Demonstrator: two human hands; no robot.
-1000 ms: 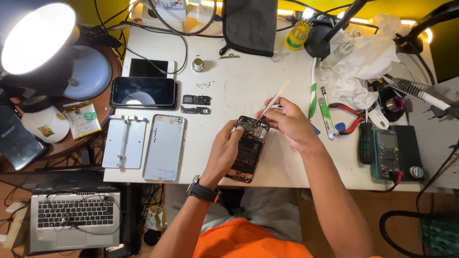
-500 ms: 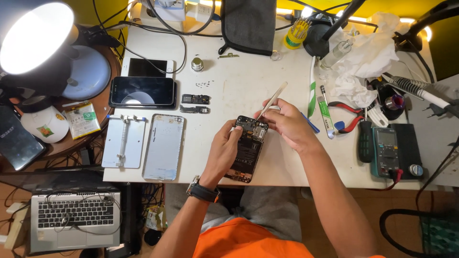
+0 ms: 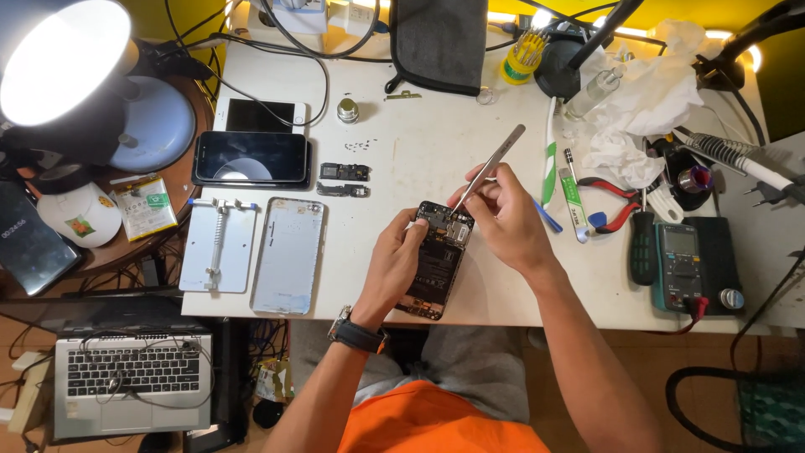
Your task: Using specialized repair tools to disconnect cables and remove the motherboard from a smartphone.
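View from above of a white workbench (image 3: 436, 151). An opened phone (image 3: 436, 260), its back cover off and its dark inner boards exposed, lies tilted near the front edge of the bench, about the middle. The left hand (image 3: 394, 268) rests on the phone's left side, fingers curled narrow around its edge and thumb pressed near the top corner, steadying it; a dark watch (image 3: 359, 333) sits on that wrist. The right hand (image 3: 503, 220) is just right of the phone's far end, fingers pinched close on a pair of metal tweezers (image 3: 490, 168), whose tips touch the top of the phone while the shaft slants up and to the far right. To the left of the phone lie a silver back cover (image 3: 289, 254) and, beside it, a pale metal holding plate (image 3: 220, 245). Farther off, two small dark parts (image 3: 344, 179) lie near a stack of two phones (image 3: 251, 155). At the far left a lit lamp (image 3: 63, 63) shines. Right of the hands lie red-handled pliers (image 3: 616, 205), a screwdriver (image 3: 643, 247) and a multimeter (image 3: 681, 267); crumpled white tissue (image 3: 646, 101) is at the far right. A laptop (image 3: 130, 382) sits below the bench at the near left.
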